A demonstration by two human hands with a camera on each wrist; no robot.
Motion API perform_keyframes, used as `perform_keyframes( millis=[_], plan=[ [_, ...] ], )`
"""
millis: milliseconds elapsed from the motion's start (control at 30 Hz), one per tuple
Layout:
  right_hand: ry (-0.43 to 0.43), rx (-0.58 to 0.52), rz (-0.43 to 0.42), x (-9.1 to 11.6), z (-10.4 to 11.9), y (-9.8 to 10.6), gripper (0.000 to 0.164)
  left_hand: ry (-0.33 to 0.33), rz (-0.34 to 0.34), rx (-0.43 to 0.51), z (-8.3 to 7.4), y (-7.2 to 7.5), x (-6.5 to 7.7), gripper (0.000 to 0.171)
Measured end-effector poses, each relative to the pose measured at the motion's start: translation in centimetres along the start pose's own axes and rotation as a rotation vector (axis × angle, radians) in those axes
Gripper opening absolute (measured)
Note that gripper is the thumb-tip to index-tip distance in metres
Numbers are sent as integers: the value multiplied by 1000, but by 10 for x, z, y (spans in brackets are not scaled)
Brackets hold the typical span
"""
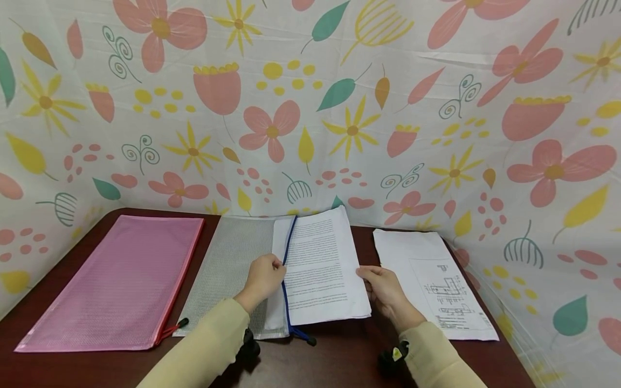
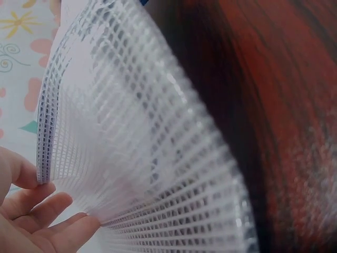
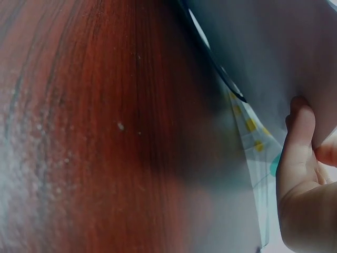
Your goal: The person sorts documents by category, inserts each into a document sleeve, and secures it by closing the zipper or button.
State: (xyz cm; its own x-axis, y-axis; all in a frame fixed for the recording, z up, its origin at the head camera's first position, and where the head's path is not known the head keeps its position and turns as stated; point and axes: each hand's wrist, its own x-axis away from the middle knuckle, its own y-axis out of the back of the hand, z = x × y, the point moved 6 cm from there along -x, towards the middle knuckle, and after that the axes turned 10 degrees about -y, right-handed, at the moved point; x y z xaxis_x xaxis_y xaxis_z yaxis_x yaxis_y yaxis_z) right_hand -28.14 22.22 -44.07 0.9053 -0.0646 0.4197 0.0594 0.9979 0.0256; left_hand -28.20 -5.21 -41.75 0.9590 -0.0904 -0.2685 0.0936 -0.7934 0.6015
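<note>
A grey mesh zipper pouch (image 1: 220, 269) with a blue zipper edge lies mid-table. Printed sheets (image 1: 320, 264) extend from its right side, their left part showing through the mesh. My left hand (image 1: 264, 277) pinches the pouch at its zipper edge; in the left wrist view, the mesh (image 2: 152, 137) bulges open beside its fingers (image 2: 37, 211). The right edge of the sheets is held between thumb and fingers of my right hand (image 1: 385, 291). From the right wrist side, the underside of the paper (image 3: 274, 52) shows lifted above the table.
At left lies a pink mesh zipper pouch (image 1: 116, 280) with a red zipper edge. Another sheet (image 1: 432, 280) with a technical drawing lies at right. A floral-patterned curtain (image 1: 310, 108) hangs behind the dark wooden table (image 1: 339, 361).
</note>
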Motion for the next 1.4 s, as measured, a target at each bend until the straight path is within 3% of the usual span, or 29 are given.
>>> perform_keyframes(
  millis=[1400],
  plan=[
    [8, 5, 61, 3, -2, -10, 40, -72, 25, -41, -10, -5, 0, 8]
  ],
)
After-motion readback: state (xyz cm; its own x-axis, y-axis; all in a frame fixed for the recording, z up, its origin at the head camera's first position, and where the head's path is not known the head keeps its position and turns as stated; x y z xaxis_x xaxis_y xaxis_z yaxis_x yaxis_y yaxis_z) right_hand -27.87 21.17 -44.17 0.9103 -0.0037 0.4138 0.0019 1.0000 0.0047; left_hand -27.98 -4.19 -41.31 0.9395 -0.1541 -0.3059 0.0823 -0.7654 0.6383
